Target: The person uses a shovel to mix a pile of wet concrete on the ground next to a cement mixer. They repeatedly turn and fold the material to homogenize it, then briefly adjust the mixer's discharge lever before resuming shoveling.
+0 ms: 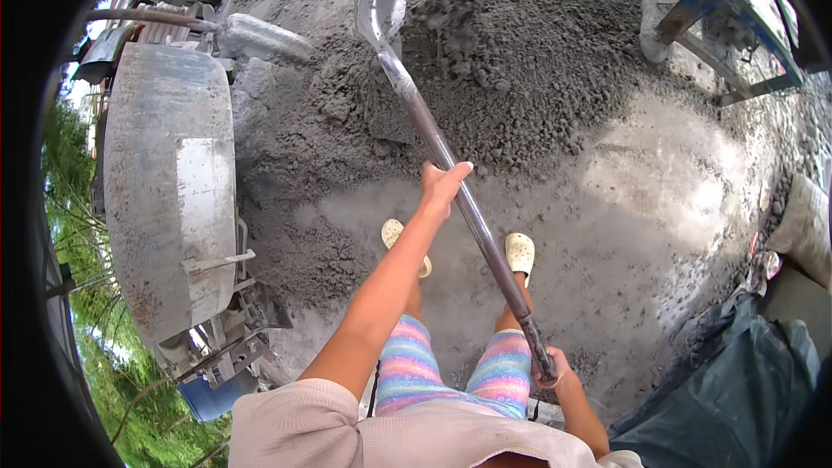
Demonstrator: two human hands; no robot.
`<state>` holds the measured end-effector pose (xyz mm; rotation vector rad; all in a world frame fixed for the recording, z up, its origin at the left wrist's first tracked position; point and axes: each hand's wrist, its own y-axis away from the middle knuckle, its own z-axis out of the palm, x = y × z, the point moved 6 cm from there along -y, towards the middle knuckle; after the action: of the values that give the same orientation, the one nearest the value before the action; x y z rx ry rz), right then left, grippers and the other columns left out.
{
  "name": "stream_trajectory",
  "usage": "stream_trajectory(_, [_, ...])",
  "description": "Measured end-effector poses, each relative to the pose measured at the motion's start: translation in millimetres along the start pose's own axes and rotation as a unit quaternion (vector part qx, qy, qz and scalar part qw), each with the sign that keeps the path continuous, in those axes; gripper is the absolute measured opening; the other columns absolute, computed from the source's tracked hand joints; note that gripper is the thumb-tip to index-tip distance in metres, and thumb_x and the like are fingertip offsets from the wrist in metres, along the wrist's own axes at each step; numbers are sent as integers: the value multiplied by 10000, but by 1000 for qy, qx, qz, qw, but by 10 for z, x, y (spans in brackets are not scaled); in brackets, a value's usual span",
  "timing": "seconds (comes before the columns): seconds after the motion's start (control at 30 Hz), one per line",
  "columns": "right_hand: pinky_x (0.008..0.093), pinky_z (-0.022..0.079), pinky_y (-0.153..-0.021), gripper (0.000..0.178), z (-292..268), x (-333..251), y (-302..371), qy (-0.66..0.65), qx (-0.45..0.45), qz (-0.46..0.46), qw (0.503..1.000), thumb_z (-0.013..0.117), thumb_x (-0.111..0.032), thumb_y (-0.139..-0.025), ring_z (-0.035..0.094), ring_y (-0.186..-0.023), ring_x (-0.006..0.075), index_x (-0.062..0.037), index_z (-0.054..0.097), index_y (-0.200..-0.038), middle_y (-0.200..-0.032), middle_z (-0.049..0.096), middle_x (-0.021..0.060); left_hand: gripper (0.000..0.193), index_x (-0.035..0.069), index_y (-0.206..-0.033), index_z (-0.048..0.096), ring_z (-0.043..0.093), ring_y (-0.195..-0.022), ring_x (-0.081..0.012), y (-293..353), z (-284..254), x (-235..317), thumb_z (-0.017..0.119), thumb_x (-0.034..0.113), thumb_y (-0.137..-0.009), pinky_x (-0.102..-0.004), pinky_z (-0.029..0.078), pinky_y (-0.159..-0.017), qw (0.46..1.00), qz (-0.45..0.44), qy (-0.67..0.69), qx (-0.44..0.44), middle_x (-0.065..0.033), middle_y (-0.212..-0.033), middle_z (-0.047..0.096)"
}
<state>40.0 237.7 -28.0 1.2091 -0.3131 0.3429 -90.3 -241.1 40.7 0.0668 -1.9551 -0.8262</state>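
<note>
A long-handled shovel (477, 224) slants across the middle of the head view, its metal blade (373, 9) up at the far end. My left hand (444, 188) is closed round the shaft about halfway along. Down by my right thigh, my right hand (557, 370) grips the butt end of the handle; some of its fingers are hidden behind it. The blade is tilted on edge beside a heap of dark grey, crumbly mix (520, 61), with a pale smear on its lower corner. Whether the blade touches the heap I cannot tell.
On the left stands a large grey metal panel (169, 182) of some machine, with a second shovel's blade (260, 37) near its top. A blue metal frame (728, 30) is at the far right. Dark sheeting (728, 381) lies at the near right. Concrete floor (633, 251) surrounds my feet.
</note>
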Motion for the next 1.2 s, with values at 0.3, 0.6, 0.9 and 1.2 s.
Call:
stream_trajectory(0.3, [332, 424, -445, 102, 74, -489, 1148, 2, 136, -319, 938, 532, -138, -648, 440, -458, 187, -107, 445, -689, -542, 435, 36, 100, 90, -659, 477, 509, -524, -179, 427, -572, -1528, 562, 140, -675, -345, 451, -531, 867, -282, 410, 10, -32, -595, 476])
stream_trajectory(0.6, [305, 443, -493, 118, 1496, 51, 1769, 125, 196, -468, 853, 536, -69, -632, 501, -505, 185, -17, 482, -723, -602, 494, 72, 201, 128, -566, 439, 463, -463, -175, 291, -698, -2929, 611, 181, -655, -347, 413, -482, 756, -477, 446, 40, -13, -501, 436])
stream_trajectory(0.9, [299, 419, -434, 82, 3868, 308, 446, 199, 338, -385, 835, 512, -57, -641, 445, -441, 173, -58, 456, -702, -586, 468, 69, 164, 112, -567, 428, 443, -412, -199, -1454, -2212, -3278, 567, 153, -643, -358, 422, -449, 743, -437, 508, 12, -28, -492, 427])
stream_trajectory(1.2, [286, 393, -386, 70, 2940, 60, -1991, 64, 433, -328, 837, 508, -78, -668, 422, -386, 166, -47, 446, -660, -495, 427, 61, 200, 118, -551, 446, 467, -476, -171, -2806, -3152, -4193, 614, 143, -657, -325, 440, -581, 778, -396, 488, 14, -25, -504, 461])
